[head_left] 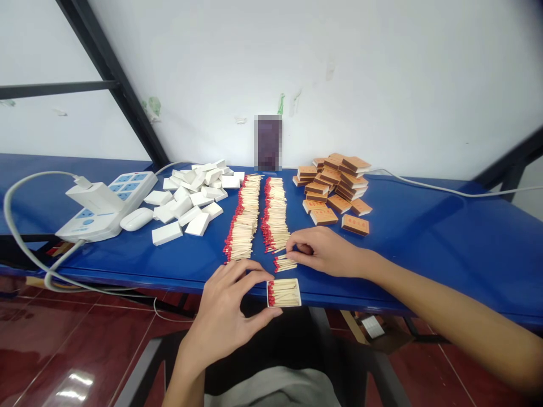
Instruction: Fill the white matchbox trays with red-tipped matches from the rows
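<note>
A white matchbox tray [299, 293] filled with red-tipped matches [283, 293] is sitting at the front edge of a blue bench [416, 237], pinched between the thumb and fingers of the left hand [227, 308]; its underside is hiding from view, and whether the bench is bearing it cannot be told. Just behind, the right hand [324, 251] is curling over a small batch of matches [284, 264], covering some stick ends; whether it is gripping any cannot be told. The left row of matches [242, 220] and right row of matches [275, 217] are stretching toward the wall [403, 85], a narrow blue strip separating them. White trays [186, 198] are lying heaped to the left, orange matchbox covers [335, 186] to the right, many overlapping, their insides hard to make out. Farther left, a power strip [129, 186] is lying beside a rounded white object [136, 219]; a dark upright item [268, 141] is showing only as pixels. The widest room is lying right of the covers, a white cable [466, 195] running behind, while the frame is cutting off the right arm.
</note>
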{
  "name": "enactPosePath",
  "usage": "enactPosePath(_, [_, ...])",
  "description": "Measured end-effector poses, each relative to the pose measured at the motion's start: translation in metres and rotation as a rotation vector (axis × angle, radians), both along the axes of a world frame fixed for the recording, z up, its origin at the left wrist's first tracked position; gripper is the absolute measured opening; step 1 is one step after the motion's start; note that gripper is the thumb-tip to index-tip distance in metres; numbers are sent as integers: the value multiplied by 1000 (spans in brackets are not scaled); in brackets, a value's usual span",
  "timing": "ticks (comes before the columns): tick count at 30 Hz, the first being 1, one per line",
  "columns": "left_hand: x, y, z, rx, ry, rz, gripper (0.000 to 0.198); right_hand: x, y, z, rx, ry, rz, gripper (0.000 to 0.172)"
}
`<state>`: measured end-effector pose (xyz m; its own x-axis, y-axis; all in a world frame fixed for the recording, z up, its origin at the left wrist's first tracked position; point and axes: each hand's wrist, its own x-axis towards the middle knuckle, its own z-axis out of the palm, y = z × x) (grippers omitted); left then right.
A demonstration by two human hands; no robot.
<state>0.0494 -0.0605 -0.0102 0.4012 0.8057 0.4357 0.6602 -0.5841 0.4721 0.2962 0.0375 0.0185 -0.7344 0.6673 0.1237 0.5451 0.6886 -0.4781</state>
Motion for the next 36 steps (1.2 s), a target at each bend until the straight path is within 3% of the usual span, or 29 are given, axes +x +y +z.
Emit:
enactPosePath(22, [1, 1, 0, -3, 3, -2, 28, -3, 4, -9, 117, 90, 51, 23])
enactPosePath(30, [0, 0, -1, -1, -5, -4, 29, -6, 3, -2, -75, 91, -62, 13])
enactPosePath(36, [0, 0, 0, -8, -4, -3, 29, -3, 2, 3, -105, 42, -37, 16])
